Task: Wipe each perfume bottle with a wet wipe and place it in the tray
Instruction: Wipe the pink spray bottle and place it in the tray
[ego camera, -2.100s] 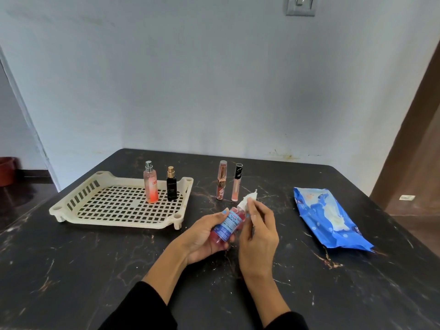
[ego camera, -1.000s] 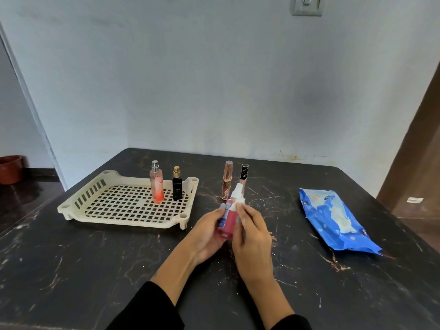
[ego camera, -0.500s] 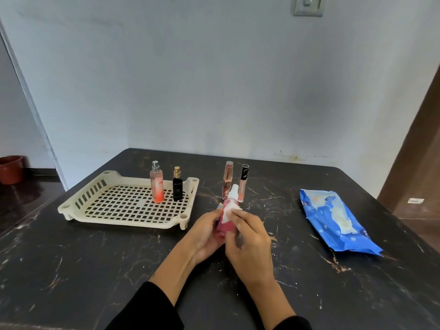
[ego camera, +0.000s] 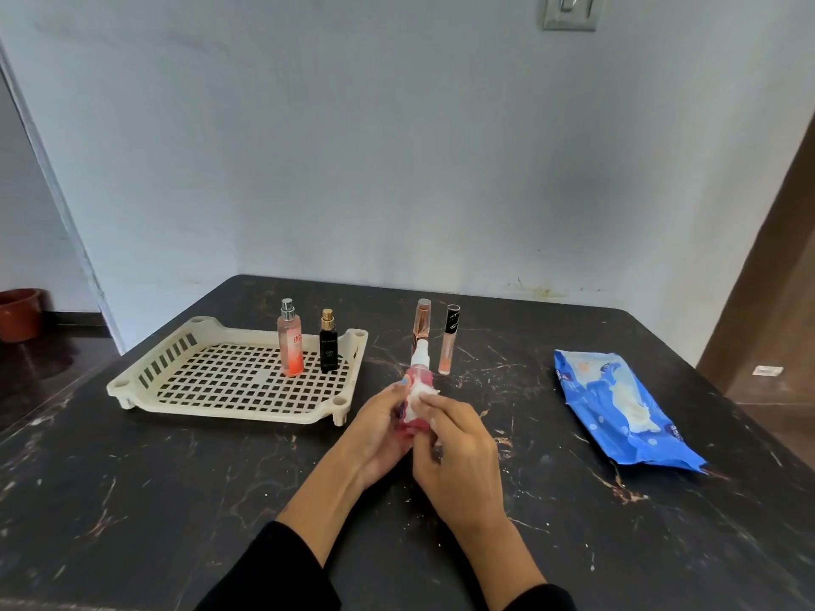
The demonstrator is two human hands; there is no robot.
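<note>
Left hand (ego camera: 379, 427) has its grip wrapped round the small red spray bottle with the white nozzle (ego camera: 418, 381), held upright above the black marbled bench (ego camera: 176, 500) just right of the cream plastic lattice tray (ego camera: 229, 381). Right hand (ego camera: 458, 452) pinches the white wet wipe (ego camera: 419, 396) against the bottle's front. Best to turn the bottle steadily so the wipe covers every side.

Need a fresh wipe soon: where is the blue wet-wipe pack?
In the head view, the blue wet-wipe pack lies flat on the black table's right side, apart from the hands.
</note>
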